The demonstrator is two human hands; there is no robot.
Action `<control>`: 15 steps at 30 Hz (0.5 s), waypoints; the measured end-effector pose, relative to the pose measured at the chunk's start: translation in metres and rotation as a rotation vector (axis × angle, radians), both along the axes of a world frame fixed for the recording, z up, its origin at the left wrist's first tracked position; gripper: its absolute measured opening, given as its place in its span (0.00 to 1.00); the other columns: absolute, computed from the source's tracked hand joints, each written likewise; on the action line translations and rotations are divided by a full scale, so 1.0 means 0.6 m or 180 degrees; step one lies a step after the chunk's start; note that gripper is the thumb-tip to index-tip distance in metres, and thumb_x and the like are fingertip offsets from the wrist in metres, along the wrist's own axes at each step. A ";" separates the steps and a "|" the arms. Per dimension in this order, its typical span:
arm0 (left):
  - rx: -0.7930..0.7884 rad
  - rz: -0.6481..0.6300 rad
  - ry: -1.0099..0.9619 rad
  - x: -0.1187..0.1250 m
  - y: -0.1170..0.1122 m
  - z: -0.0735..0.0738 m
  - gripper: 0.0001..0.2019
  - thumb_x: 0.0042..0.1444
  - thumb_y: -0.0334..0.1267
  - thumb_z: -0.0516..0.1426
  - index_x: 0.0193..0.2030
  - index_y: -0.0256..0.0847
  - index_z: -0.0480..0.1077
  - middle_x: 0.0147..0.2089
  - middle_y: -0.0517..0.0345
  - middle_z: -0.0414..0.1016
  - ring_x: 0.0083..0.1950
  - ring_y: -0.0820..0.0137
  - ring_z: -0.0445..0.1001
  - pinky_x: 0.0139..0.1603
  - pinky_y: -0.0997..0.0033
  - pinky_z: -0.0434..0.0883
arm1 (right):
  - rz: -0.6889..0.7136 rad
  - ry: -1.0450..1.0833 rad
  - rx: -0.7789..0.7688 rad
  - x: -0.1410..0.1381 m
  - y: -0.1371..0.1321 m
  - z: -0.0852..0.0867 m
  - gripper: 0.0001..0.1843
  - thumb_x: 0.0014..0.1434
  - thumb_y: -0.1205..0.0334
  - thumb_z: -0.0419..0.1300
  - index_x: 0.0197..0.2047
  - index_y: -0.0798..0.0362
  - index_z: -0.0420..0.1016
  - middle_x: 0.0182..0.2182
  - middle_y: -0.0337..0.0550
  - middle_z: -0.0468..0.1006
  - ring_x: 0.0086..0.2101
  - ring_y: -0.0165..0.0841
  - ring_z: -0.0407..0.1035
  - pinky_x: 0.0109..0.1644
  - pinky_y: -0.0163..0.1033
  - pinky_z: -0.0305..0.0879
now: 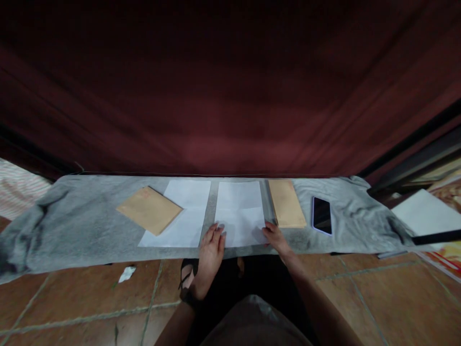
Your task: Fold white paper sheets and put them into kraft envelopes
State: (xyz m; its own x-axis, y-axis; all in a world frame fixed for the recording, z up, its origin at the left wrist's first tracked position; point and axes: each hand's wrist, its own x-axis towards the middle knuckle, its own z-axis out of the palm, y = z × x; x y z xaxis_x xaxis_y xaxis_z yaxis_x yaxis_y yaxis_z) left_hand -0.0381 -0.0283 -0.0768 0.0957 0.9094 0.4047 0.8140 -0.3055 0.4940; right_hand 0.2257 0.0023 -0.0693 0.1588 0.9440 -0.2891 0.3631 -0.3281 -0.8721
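Observation:
A white sheet of paper [239,202] with a crease across its middle lies flat on the grey cloth in front of me. My left hand [212,247] rests along its lower left edge, fingers stretched out over the paper's border. At the lower right edge, my right hand [274,236] pinches the sheet between thumb and fingers. To the left lies other white paper [190,216], also creased, partly covered by a tilted brown envelope [149,210]. Just right of the sheet, several brown envelopes [287,204] seem to be stacked.
A phone [321,215] with a dark screen lies to the right on the grey cloth [82,216]. Behind the narrow surface hangs a dark red curtain [230,120]. Scrap paper [127,274] is on the tiled floor [90,293]. A white flat item [427,214] stands at far right.

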 end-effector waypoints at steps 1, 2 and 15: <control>-0.0010 0.0080 -0.0056 0.001 0.000 -0.003 0.16 0.68 0.39 0.50 0.59 0.41 0.70 0.63 0.44 0.70 0.65 0.57 0.70 0.65 0.49 0.71 | 0.0021 -0.0066 0.0011 0.005 0.002 0.000 0.09 0.53 0.57 0.56 0.26 0.51 0.72 0.18 0.33 0.67 0.21 0.30 0.64 0.20 0.31 0.62; -0.0021 0.0139 -0.0094 0.001 0.000 -0.007 0.16 0.68 0.39 0.50 0.59 0.41 0.70 0.64 0.43 0.69 0.65 0.56 0.70 0.65 0.49 0.71 | 0.0041 -0.0136 0.0029 0.009 0.003 0.001 0.09 0.53 0.58 0.56 0.26 0.51 0.72 0.19 0.34 0.68 0.22 0.31 0.66 0.21 0.31 0.63; -0.0094 0.0072 -0.0140 0.008 -0.002 -0.025 0.16 0.65 0.35 0.53 0.59 0.41 0.70 0.65 0.42 0.68 0.66 0.53 0.69 0.64 0.45 0.70 | 0.0246 -0.1020 0.0159 -0.001 0.014 -0.002 0.14 0.62 0.67 0.50 0.39 0.52 0.78 0.26 0.37 0.77 0.24 0.29 0.70 0.24 0.29 0.62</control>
State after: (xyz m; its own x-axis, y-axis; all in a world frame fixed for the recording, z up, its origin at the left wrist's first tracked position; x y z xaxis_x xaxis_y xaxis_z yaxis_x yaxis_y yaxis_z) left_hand -0.0333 -0.0297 -0.0917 0.0577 0.9227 0.3811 0.7979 -0.2720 0.5379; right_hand 0.2249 0.0106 -0.0703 0.1614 0.9686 -0.1891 0.6436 -0.2486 -0.7239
